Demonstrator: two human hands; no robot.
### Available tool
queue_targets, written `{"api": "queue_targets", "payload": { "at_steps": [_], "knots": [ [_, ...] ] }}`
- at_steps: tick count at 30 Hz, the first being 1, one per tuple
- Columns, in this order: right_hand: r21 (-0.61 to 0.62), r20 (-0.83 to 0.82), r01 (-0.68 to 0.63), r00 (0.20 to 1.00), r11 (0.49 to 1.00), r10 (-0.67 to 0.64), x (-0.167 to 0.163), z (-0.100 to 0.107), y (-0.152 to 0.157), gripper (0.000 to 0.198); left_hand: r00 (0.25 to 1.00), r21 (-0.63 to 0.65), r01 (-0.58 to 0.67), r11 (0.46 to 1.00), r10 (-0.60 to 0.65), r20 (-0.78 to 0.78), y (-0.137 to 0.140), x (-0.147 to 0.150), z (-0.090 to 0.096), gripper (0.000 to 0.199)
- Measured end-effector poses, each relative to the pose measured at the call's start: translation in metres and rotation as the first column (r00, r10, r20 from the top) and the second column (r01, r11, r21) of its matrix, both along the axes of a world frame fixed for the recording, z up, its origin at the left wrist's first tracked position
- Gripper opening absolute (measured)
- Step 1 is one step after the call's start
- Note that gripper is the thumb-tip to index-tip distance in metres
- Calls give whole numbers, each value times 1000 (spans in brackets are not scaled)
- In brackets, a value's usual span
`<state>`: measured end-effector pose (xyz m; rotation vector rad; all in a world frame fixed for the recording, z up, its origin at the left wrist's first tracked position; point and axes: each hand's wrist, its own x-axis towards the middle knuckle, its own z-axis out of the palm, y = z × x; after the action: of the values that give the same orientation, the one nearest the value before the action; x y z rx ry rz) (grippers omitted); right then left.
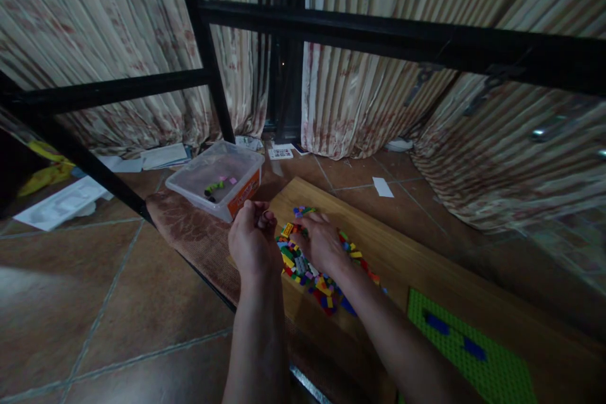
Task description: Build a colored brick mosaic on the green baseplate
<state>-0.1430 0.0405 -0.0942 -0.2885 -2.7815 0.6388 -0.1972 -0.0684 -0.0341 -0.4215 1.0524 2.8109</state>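
Observation:
A loose pile of small toy building bricks in many colours lies on a wooden board. Over its far part reaches my right hand, palm down, with fingers and thumb apart among the bricks. Just left of the pile, my left hand is raised with its fingers curled in; whatever they hold is too dark and small to make out. On the near right of the board lies a green studded baseplate bearing blue bricks.
A clear plastic tub with a few pieces inside stands beyond my left hand, on a brown cloth-covered seat. The wooden board runs to the right. Black metal bars cross ahead, before curtains. Papers lie on the tiled floor.

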Motion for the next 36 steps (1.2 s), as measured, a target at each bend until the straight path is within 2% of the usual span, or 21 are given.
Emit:
{"api": "queue_targets", "payload": {
  "at_steps": [4,7,10,13,14,15,16,17,19,20,22,25,27,29,31,33,35,36],
  "knots": [
    [54,94,6,996,998,-11,-18,-7,-13,29,1000,-14,23,1000,-23,-2,0,-1,1,10],
    [32,84,32,996,999,-35,-22,-9,-18,24,1000,-29,29,999,-29,1,0,-2,2,8],
    [-55,-35,28,999,998,-29,-9,2,-20,24,998,-45,55,997,-55,-2,1,-3,3,8],
    [-252,-192,34,978,967,-84,25,21,-24,26,997,-66,78,995,-79,-17,2,-3,5,10],
    [-353,-216,45,968,934,-128,41,26,-26,26,996,-74,85,994,-86,-22,3,-3,5,10],
    [-467,-206,81,959,881,-197,59,30,-28,27,995,-80,96,992,-98,-25,4,-2,6,10],
    [-587,-162,127,949,800,-270,78,31,-29,29,994,-86,108,990,-111,-24,6,-1,6,11],
    [-698,-85,193,934,689,-347,98,31,-30,33,992,-92,125,988,-127,-22,8,1,7,12],
    [-818,-1,269,883,509,-469,138,25,-27,41,986,-102,161,982,-163,-19,14,6,7,13],
    [-849,18,288,854,443,-521,157,21,-24,44,983,-109,179,978,-182,-22,18,10,7,13],
    [-867,72,332,822,372,-566,191,14,-14,49,972,-129,223,966,-231,-48,28,21,7,12],
    [-800,133,471,743,371,-656,232,5,7,47,933,-169,338,926,-353,-68,46,47,5,10],
    [-789,124,494,710,366,-693,251,0,21,45,879,-225,447,866,-471,-68,58,68,3,11],
    [-803,104,478,700,356,-707,264,-5,33,43,799,-317,544,777,-595,-85,68,90,-2,14],
    [-812,99,468,699,348,-708,273,-9,41,41,675,-438,628,643,-730,-105,76,110,-8,16],
    [-811,121,484,690,330,-714,279,-11,47,41,509,-575,668,472,-854,-110,80,126,-16,17],
    [-798,147,512,675,316,-723,283,-11,50,41,354,-698,642,319,-930,-100,83,138,-24,18],
    [-794,150,519,670,315,-727,284,-11,49,40,298,-748,609,264,-950,-93,85,143,-28,17]
  ]
}}
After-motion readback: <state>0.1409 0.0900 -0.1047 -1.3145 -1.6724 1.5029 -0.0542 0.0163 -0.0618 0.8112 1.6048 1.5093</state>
